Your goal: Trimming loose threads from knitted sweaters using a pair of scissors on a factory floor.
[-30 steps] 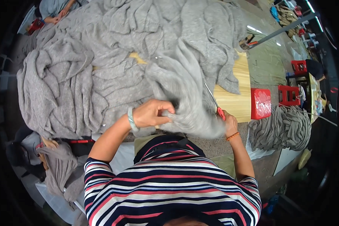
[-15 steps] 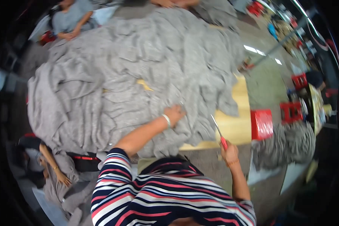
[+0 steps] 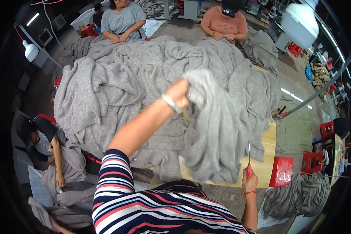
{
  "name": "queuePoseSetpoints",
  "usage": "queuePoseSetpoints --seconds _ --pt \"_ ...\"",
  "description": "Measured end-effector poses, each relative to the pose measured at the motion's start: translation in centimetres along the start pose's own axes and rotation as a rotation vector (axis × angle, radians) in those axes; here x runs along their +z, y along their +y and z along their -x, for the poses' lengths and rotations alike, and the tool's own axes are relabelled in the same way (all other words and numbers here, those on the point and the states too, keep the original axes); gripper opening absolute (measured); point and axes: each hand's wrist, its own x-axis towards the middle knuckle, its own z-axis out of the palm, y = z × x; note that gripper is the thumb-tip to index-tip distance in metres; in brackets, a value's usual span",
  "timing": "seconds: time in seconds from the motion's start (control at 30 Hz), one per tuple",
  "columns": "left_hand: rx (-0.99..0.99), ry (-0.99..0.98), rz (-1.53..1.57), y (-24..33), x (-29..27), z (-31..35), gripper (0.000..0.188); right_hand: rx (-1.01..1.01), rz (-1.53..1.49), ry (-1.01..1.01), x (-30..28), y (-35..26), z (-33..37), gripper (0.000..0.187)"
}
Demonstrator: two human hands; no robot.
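Observation:
My left hand (image 3: 178, 93), with a pale bangle at its wrist, grips the gathered end of a grey knitted piece (image 3: 214, 132). The piece is lifted off the heap and hangs down toward me, its upper part blurred. Around it, a large heap of similar grey knitwear (image 3: 93, 85) covers most of the table. Low on the right, my right hand (image 3: 250, 182) is closed round the red handle of a tool with a long thin metal blade (image 3: 249, 171). Its tip points away from me, beside the hanging piece; I cannot tell its exact kind.
Bare yellow wooden tabletop (image 3: 270, 144) shows at the right edge. A red stool (image 3: 281, 171) and a folded grey knit stack (image 3: 300, 195) stand beyond it. Two people sit across the table, another at the left. A lamp (image 3: 300, 25) hangs at upper right.
My left hand was spread flat on the knitwear; it has moved farther away and lifted one piece. The right hand still holds the tool. The view has tilted up.

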Motion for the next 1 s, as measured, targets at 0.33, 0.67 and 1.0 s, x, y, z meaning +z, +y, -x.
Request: queuePoseSetpoints --seconds 0.33,0.67,1.0 --pt "0.718 -0.027 0.045 36.8 -3.7 -15.8 0.015 0.015 0.068 -0.028 4.1 -10.3 -5.7 0.022" --pt "0.857 0.561 -0.883 40.8 -35.1 -11.5 0.028 -0.069 0.199 -0.196 9.9 -14.9 -9.3 0.031" --pt "-0.448 0.057 -1.894 -10.8 -27.8 13.5 0.124 -0.136 0.225 -0.385 11.0 -14.6 -9.3 0.028"
